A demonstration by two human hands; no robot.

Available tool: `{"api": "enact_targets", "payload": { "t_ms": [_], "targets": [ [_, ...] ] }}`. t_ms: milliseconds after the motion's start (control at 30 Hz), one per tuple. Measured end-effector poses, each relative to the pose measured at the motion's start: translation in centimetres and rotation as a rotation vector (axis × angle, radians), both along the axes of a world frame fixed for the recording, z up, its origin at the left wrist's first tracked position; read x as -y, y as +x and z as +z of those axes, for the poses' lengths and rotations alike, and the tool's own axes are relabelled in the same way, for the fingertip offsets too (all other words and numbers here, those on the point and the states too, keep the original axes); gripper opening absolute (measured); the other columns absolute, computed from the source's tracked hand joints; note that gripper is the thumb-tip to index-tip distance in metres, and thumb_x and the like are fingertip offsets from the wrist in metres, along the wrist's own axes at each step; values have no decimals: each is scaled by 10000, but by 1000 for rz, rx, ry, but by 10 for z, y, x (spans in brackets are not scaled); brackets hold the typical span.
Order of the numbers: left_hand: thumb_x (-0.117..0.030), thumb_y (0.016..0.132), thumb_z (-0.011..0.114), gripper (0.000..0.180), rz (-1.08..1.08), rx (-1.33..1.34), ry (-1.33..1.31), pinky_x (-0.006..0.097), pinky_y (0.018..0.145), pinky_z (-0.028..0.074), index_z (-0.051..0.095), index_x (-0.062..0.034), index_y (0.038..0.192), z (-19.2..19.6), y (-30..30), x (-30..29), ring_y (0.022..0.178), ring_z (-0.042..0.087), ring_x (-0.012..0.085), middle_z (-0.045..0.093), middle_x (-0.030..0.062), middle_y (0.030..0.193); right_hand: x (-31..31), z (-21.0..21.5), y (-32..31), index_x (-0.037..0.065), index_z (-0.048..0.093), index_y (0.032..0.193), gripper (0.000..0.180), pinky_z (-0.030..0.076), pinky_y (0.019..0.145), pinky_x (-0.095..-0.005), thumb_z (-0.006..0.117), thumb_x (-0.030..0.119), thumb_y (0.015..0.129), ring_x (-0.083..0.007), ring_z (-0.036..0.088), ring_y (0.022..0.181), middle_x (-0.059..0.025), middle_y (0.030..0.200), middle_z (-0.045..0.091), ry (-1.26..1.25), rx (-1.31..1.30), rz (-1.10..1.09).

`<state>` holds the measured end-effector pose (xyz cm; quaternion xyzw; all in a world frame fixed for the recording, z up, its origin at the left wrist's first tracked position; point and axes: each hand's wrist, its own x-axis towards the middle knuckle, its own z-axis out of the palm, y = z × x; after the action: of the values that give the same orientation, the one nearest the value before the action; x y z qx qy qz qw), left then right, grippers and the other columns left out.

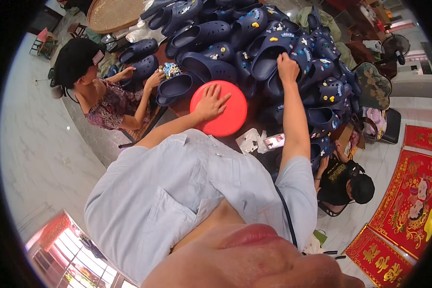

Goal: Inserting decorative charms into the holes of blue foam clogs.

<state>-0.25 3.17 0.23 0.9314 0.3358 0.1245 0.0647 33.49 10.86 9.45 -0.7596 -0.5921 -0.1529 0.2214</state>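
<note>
My left hand (pixel 211 102) lies flat, fingers spread, on a round, smooth red disc (pixel 231 115); whether it is a lid or a stool top I cannot tell. Farther out and to the right, my right hand (pixel 287 68) is closed on the rim of a navy clog (pixel 268 61) whose opening faces me. That clog rests among a big heap of navy clogs (pixel 317 72), many with small yellow, white and blue charms on their tops. A plain navy clog (pixel 175 89) stands just left of the red disc.
At the left, a person in a black cap (pixel 79 62) handles a clog beside a small pile of charms (pixel 171 70). Another capped person (pixel 343 182) sits at the right. A phone (pixel 274 141) and a white plastic bag (pixel 249 141) lie near my body. A fan (pixel 396 46) stands far right.
</note>
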Motion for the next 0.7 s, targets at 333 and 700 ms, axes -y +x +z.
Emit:
{"api": "enact_targets", "payload": {
  "t_ms": [333,700],
  "targets": [
    [-371,895,556,555,25,36,-44,563,1117,242,475,-256,1431,11,-4,5,1368,313,433,391,245,1436,-99,-12,48,143,646,933,279,544,663,-541,512,387,943,-434,685,740,-216,769,688,-85,41,-135],
    [-364,884,573,550,27,52,-36,553,1106,269,486,-254,1416,13,-2,2,1362,322,417,418,218,1401,-101,-64,78,189,582,1283,410,495,880,-514,556,411,939,-445,630,1031,-245,1070,671,-264,-377,-172]
  ]
}}
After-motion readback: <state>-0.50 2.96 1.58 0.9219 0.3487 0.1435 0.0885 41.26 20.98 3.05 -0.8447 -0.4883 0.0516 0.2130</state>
